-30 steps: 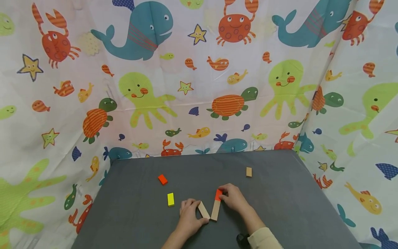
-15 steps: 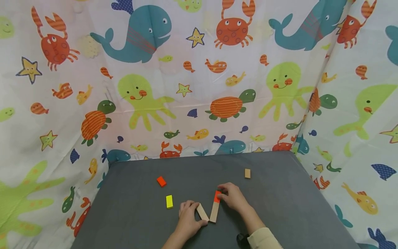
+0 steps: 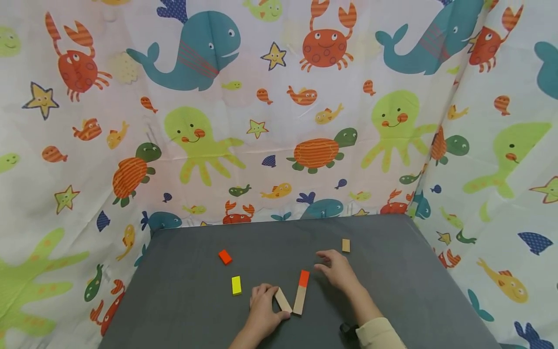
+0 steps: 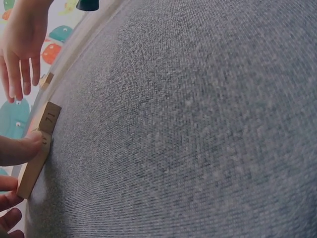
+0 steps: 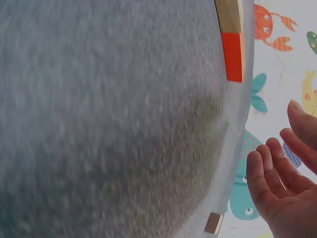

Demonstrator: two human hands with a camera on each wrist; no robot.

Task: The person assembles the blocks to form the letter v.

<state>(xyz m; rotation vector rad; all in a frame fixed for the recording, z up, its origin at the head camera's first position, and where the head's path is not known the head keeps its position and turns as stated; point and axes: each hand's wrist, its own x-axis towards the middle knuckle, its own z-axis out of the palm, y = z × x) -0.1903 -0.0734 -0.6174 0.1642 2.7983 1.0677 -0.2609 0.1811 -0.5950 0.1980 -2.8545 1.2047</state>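
My left hand (image 3: 262, 310) holds a plain wooden block (image 3: 283, 299) lengthwise, thumb at its near end and fingers at its far end. A second plain wooden block (image 3: 299, 301) stands beside it at an angle; their near ends meet in a V. An orange-red block (image 3: 304, 278) lines up end to end with that second block's far end. Just right of the orange-red block, my right hand (image 3: 337, 270) hovers with nothing in it, fingers apart in the right wrist view. Dark markings show on the second wooden block (image 4: 49, 117) in the left wrist view.
A yellow block (image 3: 236, 285) and another orange-red block (image 3: 225, 257) lie to the left on the grey table (image 3: 183, 315). Farther back on the right lies a small wooden block (image 3: 346, 245). A curtain (image 3: 279, 169) with sea animals hangs behind the table.
My right hand has let go of the orange-red block and moved off to the right. My left hand keeps its hold on the wooden block.
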